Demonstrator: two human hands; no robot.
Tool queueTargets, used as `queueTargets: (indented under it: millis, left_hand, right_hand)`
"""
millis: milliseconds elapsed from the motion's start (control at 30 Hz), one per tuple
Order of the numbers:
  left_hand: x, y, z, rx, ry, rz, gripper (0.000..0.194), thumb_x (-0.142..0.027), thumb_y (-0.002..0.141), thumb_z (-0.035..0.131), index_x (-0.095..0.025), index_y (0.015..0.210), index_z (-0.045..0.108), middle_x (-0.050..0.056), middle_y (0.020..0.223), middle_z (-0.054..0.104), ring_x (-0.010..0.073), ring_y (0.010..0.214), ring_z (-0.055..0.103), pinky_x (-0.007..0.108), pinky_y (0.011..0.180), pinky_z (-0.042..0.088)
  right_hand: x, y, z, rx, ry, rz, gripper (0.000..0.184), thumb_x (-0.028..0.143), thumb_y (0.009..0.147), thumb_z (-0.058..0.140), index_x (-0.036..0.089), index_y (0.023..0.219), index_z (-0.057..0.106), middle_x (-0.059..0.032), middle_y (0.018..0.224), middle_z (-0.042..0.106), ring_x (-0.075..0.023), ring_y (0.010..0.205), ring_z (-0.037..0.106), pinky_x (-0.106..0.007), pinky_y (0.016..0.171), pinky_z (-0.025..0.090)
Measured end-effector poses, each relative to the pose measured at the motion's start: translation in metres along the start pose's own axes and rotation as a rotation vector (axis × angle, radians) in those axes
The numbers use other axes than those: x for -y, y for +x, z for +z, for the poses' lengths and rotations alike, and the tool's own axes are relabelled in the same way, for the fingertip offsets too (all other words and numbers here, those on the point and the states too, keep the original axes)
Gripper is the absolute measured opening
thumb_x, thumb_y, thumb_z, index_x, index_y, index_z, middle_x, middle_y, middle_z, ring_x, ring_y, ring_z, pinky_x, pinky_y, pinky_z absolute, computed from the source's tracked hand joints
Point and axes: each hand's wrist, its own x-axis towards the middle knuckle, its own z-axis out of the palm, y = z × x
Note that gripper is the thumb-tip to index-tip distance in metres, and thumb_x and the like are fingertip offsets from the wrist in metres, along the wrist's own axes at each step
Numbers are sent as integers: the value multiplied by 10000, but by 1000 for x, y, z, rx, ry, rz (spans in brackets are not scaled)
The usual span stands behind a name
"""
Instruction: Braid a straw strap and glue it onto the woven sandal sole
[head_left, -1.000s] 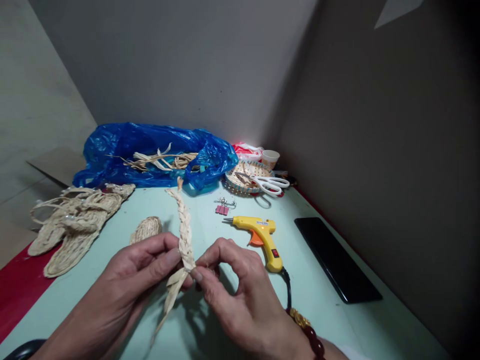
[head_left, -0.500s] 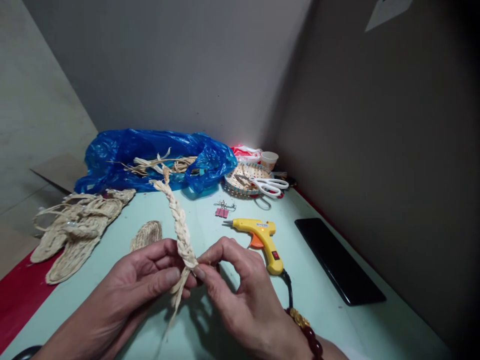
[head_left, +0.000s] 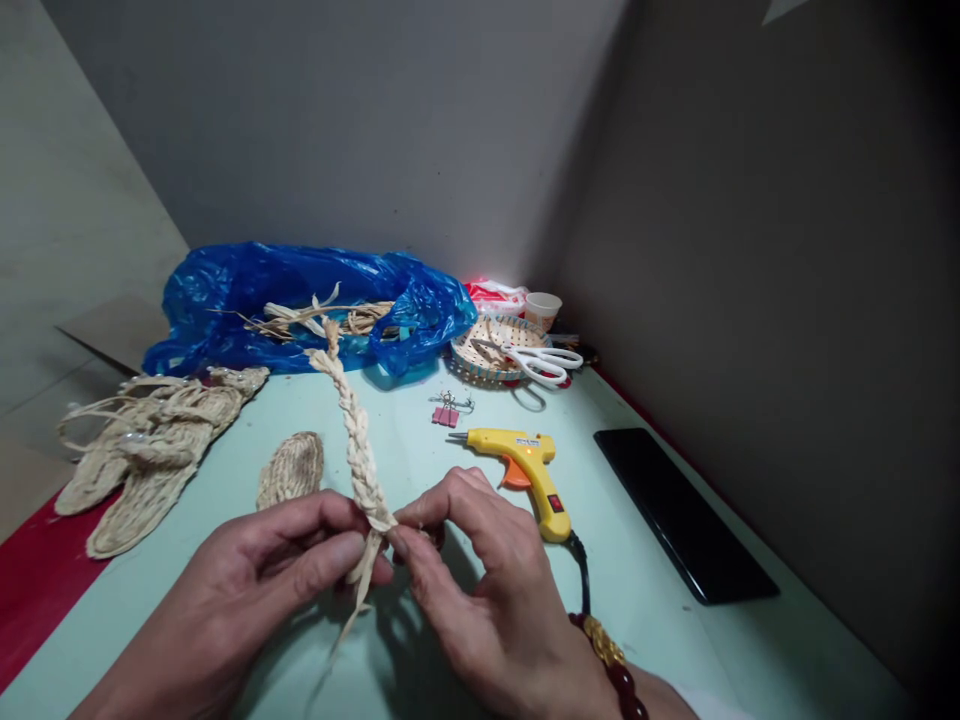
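Observation:
A pale braided straw plait (head_left: 352, 430) stands up from between my hands, its top leaning left toward the blue bag. My left hand (head_left: 255, 580) pinches the plait's lower end from the left with thumb and fingers closed. My right hand (head_left: 480, 580) pinches the same spot from the right, a beaded bracelet on its wrist. Loose unbraided strands (head_left: 360, 585) hang below the pinch toward the light green table (head_left: 420, 440).
A yellow glue gun (head_left: 529, 465) lies just right of my hands, its cord trailing near my wrist. A black phone (head_left: 682, 515) lies farther right. Behind are a blue plastic bag (head_left: 300, 305) of straw, a woven basket with scissors (head_left: 544, 362), pink clips (head_left: 446, 412), straw sandals (head_left: 142, 440) and an oval woven piece (head_left: 292, 468).
The plait's top has swung left from near upright. The loose strands below the pinch have been drawn together and look shorter. Both hands stay pinched at the same spot.

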Motion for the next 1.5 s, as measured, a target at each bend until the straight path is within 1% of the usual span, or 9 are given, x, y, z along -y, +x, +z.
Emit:
queueTargets:
  millis: [133,267,400,567,800,1000,1300,1400,1500]
  left_hand:
    - [4,3,-5,-33,66,-4,234,-502,588,842,-301,675,760,-46,644,727,170,599,654,187,517,533]
    - [13,3,-6,-64,127,-65,272,-531,622,823,-279,664,729,-53,631,681,146,619,615,159,542,505]
    - [19,-3,-1,-31,35,-187,292,-528,626,830,-277,701,703,-63,621,658,137,608,586,168,562,498]
    - [6,-13,13,-132,-68,-223,293,-456,564,884,-259,624,676,-86,501,616,99,530,550,127,500,443]
    - [10,-7,-1,-71,124,-105,262,-521,628,811,-271,655,738,-31,558,688,161,558,617,209,557,517]
    - [12,-3,-3,48,56,-104,287,-504,693,779,-248,574,728,-20,497,678,147,524,615,196,561,502]
    - [28,4,-16,159,-71,-187,235,-455,722,780,-234,658,727,-15,639,706,171,637,633,215,610,516]
    - [25,3,-13,123,7,-127,228,-444,683,797,-248,598,717,-25,562,664,163,563,600,216,556,506]
    - [11,-5,0,-86,182,-17,269,-464,649,780,-263,502,680,-37,492,612,146,512,565,198,524,493]
  right_hand:
    - [-1,-1,2,-27,-35,-55,84,97,864,602,126,787,620,-3,686,612,-118,652,549,-279,688,409]
    - [-3,-5,8,-77,-94,-61,90,84,850,596,125,770,599,-1,664,575,-125,646,525,-296,674,395]
    - [-4,-7,10,-106,-171,-132,96,68,854,559,125,785,594,-9,665,569,-140,644,512,-325,665,370]
    - [-5,-7,10,-143,-229,-301,134,39,850,513,129,774,578,-18,624,555,-152,613,487,-343,632,341]
    - [-6,-5,5,-115,-208,-339,102,36,849,555,114,793,591,-49,661,633,-157,632,507,-356,645,353]
    - [-4,-6,5,-72,-134,-271,96,42,861,558,120,832,605,-30,681,635,-142,642,509,-335,674,369]
    - [-3,-7,6,-80,-92,-238,94,44,861,561,127,862,605,-17,698,652,-135,654,547,-321,682,382]
    - [-4,-8,8,-77,-62,-244,91,50,867,560,122,870,615,-23,700,659,-138,645,540,-330,681,385]
    - [-4,-9,7,-42,-34,-241,110,55,878,536,124,884,622,-31,709,662,-144,648,535,-340,680,387]
